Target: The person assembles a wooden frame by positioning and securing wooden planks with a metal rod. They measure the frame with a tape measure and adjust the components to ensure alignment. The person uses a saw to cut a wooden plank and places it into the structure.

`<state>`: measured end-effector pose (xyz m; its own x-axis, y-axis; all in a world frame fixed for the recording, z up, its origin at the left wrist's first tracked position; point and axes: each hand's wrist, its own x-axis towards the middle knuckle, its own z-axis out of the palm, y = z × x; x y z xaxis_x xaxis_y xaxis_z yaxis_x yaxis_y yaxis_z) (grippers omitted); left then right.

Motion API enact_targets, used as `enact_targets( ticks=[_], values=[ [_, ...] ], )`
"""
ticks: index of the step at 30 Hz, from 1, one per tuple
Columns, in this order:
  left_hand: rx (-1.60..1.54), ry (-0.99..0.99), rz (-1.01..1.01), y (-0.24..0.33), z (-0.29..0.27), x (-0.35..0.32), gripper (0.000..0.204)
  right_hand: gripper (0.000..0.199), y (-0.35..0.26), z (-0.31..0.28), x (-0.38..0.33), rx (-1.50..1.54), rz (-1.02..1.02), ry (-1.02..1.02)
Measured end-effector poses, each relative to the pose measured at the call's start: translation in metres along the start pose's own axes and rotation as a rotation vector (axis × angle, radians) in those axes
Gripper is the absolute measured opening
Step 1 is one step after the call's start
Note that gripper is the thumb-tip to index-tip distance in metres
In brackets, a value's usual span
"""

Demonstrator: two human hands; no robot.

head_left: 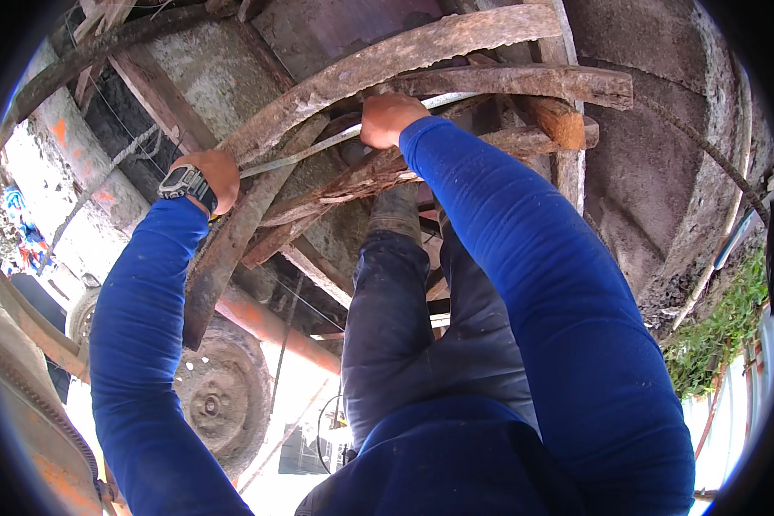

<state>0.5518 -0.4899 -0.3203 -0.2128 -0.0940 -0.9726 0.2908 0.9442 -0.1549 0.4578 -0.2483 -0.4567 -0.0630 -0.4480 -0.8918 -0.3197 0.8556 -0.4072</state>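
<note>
A thin pale strip (301,157) runs between my hands, across the gaps of a rough timber frame; I cannot tell whether it is a rod or a tape. My right hand (391,119) is closed round it, beneath the curved upper plank (404,53). At the strip's left end, my left hand (219,176), with a wristwatch (187,184) above it, is closed too; its fingertips are hidden. A small bit of yellow shows below the left wrist. Under the strip lies a splintered beam (353,187), and a flat board (245,224) slants down beside my left hand.
My legs (396,310) stand among the timbers. Several more beams, including a cut wooden end (561,123), lie around the right hand. Below left are a dirty wheel (218,396) and an orange-marked pipe (271,322). A rope (103,189) hangs at left; grass (722,318) grows at right.
</note>
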Motion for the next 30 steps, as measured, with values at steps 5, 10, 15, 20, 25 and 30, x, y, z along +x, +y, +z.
enact_targets(
  ticks=[5,10,15,20,25,30],
  values=[
    [-0.041,0.007,0.007,-0.004,0.006,-0.001,0.02,0.038,-0.001,0.0,0.0,-0.014,-0.008,-0.005],
    [-0.021,-0.007,0.033,-0.007,0.006,0.0,0.02,0.039,0.0,0.002,0.005,-0.011,0.004,0.007],
    [-0.043,0.025,0.041,-0.006,0.007,-0.001,0.02,0.04,0.002,0.003,0.003,0.003,-0.068,0.041],
    [-0.07,0.033,0.046,-0.01,0.014,0.004,0.02,0.039,-0.001,0.003,0.007,-0.038,-0.018,-0.002],
    [-0.071,0.052,0.067,-0.013,0.02,0.007,0.02,0.037,0.002,0.008,0.012,-0.023,-0.009,0.029],
    [-0.048,0.1,0.029,-0.016,0.033,0.013,0.018,0.04,0.006,0.011,0.01,-0.041,-0.065,0.035]
  ],
)
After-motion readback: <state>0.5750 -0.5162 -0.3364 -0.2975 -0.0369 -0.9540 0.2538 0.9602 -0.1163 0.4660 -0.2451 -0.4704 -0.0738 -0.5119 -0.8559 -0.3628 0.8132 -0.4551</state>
